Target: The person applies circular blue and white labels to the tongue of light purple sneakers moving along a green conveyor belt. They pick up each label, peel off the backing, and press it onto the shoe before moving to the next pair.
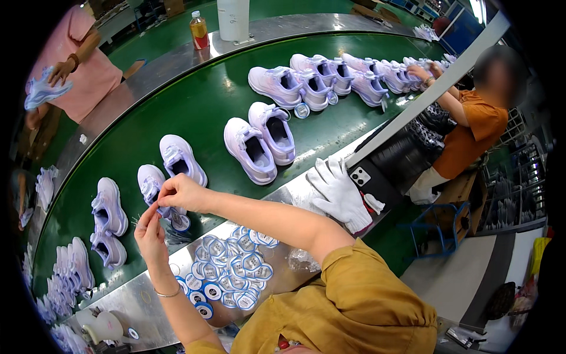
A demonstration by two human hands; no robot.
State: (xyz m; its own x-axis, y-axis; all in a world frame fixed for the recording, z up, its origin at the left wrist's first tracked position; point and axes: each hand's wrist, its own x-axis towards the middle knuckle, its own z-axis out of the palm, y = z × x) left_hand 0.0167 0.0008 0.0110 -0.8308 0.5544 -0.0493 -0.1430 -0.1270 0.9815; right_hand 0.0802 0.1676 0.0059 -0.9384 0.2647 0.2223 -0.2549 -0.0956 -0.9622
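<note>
- Two bare hands meet at the fingertips over a pair of shoes: the left hand and the right hand. On each, thumb and forefinger are pressed together; whether something thin is pinched between them, I cannot tell.
- Two pale lilac shoes make up that pair, on the green belt: the left shoe, partly behind the fingers, and the right shoe, just beside it.
- One round tag lies near their heel end, by the right hand.
- Two more shoes stand at the belt's middle, the centre pair; another two lie to the left, the left pair. The far-right group overlaps too much to count.
- Dozens of round tags, in a tag pile, cover part of the metal ledge.
- One bottle, one white glove and one dark phone show farther off.
- Printing marks the white, blue-rimmed tag faces; most is too small to make out. The bottle bears a yellowish label.
- Both shoes under the hands point toes up and leftward, away from the person, their long axes running from upper left to lower right.
</note>
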